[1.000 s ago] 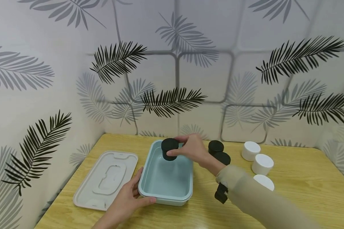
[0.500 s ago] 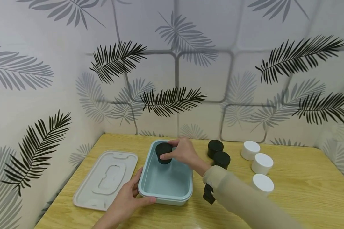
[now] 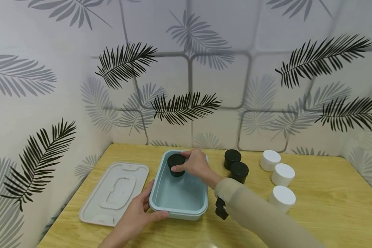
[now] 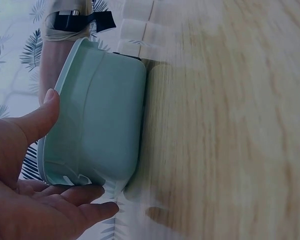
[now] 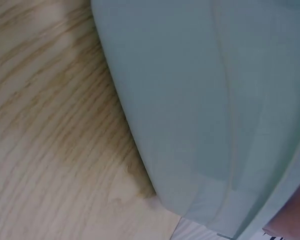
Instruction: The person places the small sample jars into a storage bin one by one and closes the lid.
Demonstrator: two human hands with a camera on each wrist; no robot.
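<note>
A light blue-green rectangular plastic container [image 3: 182, 203] stands uncovered on the table. My left hand [image 3: 138, 209] holds its near left corner, thumb at the near rim and fingers along the left side. The left wrist view shows that thumb on the container's rim [image 4: 44, 145]. Inside, toward the far left corner, a round black jar [image 3: 176, 161] stands upright in the grip of my right hand [image 3: 196, 165], thumb on its near side. Whether the jar touches the container's floor I cannot tell. The right wrist view is filled by the container's outer wall [image 5: 175, 110].
A translucent white lid [image 3: 113, 194] lies flat left of the container. Two more black jars [image 3: 232, 158] stand to the right, beyond my right forearm. Farther right are three white jars [image 3: 283, 175]. A patterned wall [image 3: 217, 82] closes off the table's back edge.
My right hand has moved the black jar left and lower into the container, then stayed nearly still over the last half second. The left hand keeps its hold on the corner.
</note>
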